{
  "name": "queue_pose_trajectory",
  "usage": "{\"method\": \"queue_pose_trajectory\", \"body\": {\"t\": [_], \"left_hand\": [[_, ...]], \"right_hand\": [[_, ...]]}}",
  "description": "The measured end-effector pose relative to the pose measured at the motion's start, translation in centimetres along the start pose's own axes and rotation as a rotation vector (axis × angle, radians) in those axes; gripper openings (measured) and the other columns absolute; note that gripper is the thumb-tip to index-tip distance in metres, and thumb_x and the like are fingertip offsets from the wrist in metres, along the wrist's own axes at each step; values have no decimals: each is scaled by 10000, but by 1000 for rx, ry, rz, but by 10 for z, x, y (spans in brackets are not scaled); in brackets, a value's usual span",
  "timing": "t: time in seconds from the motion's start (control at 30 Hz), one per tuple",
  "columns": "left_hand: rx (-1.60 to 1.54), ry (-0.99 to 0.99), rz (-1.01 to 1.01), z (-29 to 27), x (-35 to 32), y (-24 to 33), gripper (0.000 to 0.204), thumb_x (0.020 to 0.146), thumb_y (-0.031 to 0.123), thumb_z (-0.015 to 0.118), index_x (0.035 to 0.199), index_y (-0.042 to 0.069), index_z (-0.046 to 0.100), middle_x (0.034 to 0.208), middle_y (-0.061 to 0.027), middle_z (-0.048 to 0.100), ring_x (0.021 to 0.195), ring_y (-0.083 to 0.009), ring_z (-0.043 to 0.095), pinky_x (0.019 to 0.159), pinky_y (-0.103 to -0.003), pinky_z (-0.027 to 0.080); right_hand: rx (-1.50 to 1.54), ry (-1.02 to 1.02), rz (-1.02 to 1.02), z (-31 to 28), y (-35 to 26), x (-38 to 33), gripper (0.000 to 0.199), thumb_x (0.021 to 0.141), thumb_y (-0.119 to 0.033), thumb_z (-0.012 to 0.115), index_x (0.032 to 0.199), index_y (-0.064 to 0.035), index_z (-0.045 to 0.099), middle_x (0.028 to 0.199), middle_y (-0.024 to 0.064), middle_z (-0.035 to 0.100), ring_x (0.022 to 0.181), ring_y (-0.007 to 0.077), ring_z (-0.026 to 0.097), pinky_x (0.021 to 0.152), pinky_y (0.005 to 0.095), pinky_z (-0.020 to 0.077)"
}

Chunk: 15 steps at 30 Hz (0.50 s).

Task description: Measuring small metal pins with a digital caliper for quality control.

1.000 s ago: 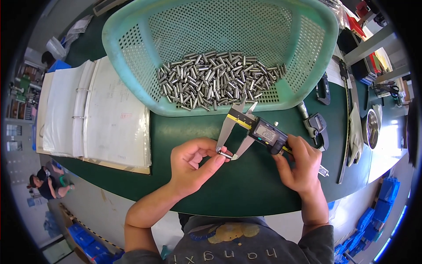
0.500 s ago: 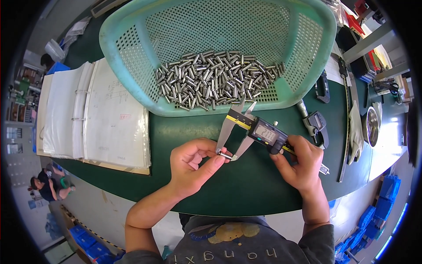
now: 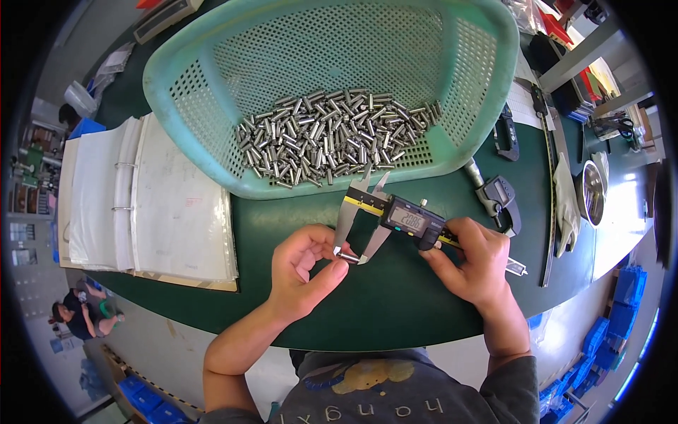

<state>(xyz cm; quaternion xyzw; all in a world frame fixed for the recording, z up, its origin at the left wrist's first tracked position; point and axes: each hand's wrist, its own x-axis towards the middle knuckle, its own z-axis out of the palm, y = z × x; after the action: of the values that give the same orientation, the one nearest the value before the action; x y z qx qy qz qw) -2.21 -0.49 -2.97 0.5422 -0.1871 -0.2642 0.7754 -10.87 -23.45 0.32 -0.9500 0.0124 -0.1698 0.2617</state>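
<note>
My right hand (image 3: 474,263) is closed around the beam end of a digital caliper (image 3: 409,220), its thumb under the display housing. The caliper's long jaws point down toward my left hand (image 3: 302,272). Between their tips lies a small shiny metal pin (image 3: 348,258), roughly crosswise to the jaws. Thumb and fingers of my left hand pinch the pin near its left end, beside the left jaw. Beyond the caliper, a green plastic basket (image 3: 247,185) holds a heap of similar metal pins (image 3: 325,138).
An open ring binder (image 3: 185,205) with sleeved pages lies at the left. To the right of the basket are a digital micrometer (image 3: 496,198), another measuring tool (image 3: 506,134), a glove (image 3: 565,201) and a metal bowl (image 3: 592,194). The green table's (image 3: 395,318) curved front edge is before me.
The caliper jaws have drawn slightly closer on the pin, and the display reading differs. The whole scene has shifted a little left in the view; both hands keep their grip.
</note>
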Motion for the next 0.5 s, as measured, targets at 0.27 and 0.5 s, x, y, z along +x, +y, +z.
{"method": "queue_pose_trajectory", "body": {"t": [0.27, 0.5], "left_hand": [[33, 3, -30, -3, -1, -2, 154, 828, 44, 644, 932, 2, 539, 874, -41, 585, 799, -92, 563, 740, -253, 452], [74, 33, -51, -3, -1, -4, 117, 844, 40, 634, 903, -1, 541, 844, -27, 566, 777, -82, 553, 725, -230, 445]], "right_hand": [[-7, 0, 1, 2, 2, -1, 331, 681, -285, 779, 788, -44, 579, 591, 60, 575, 471, 235, 569, 430, 313, 438], [-2, 0, -10, 4, 3, -2, 328, 690, -269, 768, 841, -36, 593, 626, 69, 586, 484, 242, 573, 439, 318, 442]]}}
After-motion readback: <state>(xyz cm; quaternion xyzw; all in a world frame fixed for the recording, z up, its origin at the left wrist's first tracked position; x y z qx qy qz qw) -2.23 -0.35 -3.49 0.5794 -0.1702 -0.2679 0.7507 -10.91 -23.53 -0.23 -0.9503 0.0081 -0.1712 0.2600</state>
